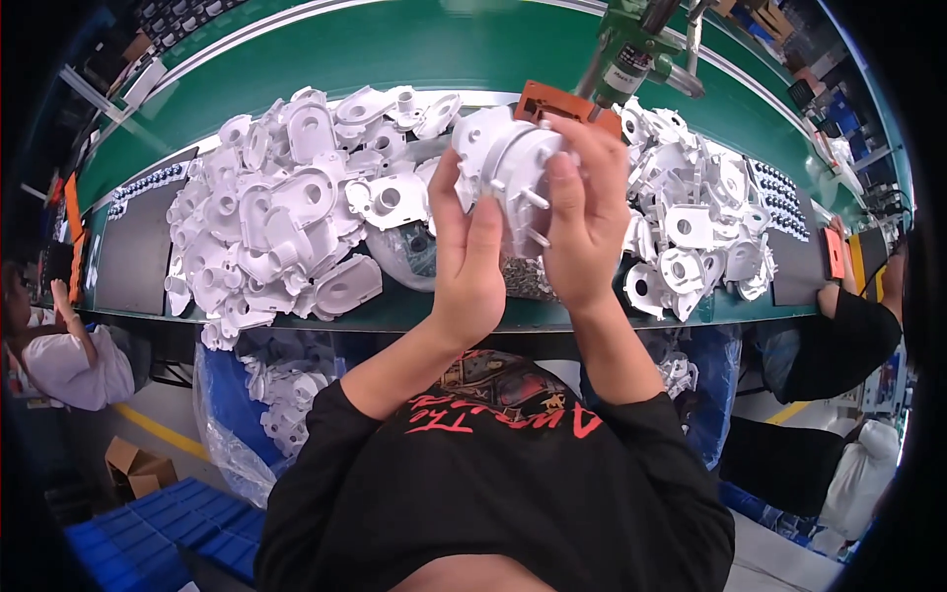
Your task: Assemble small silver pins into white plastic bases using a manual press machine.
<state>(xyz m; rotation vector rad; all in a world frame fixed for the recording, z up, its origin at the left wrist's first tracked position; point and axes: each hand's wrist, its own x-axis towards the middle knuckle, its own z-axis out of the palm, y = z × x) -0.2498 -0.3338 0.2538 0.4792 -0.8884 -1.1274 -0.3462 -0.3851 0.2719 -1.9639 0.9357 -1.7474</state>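
Above the workbench, both my hands hold a white plastic housing with a rounded body and several thin posts. My left hand grips its left side, fingers wrapped behind and thumb on the near face. From the right, my right hand closes around it, the thumb pressed near its upper edge. Whether the housing is one piece or two fitted together, I cannot tell. Just behind it is an orange fixture beneath a green press. Under my hands lies a heap of small metal parts, partly hidden.
White plastic parts are heaped at the left and right. A clear plastic bag lies between. Behind runs a green conveyor belt. Lined blue bins stand below the bench edge. Other people sit at both sides.
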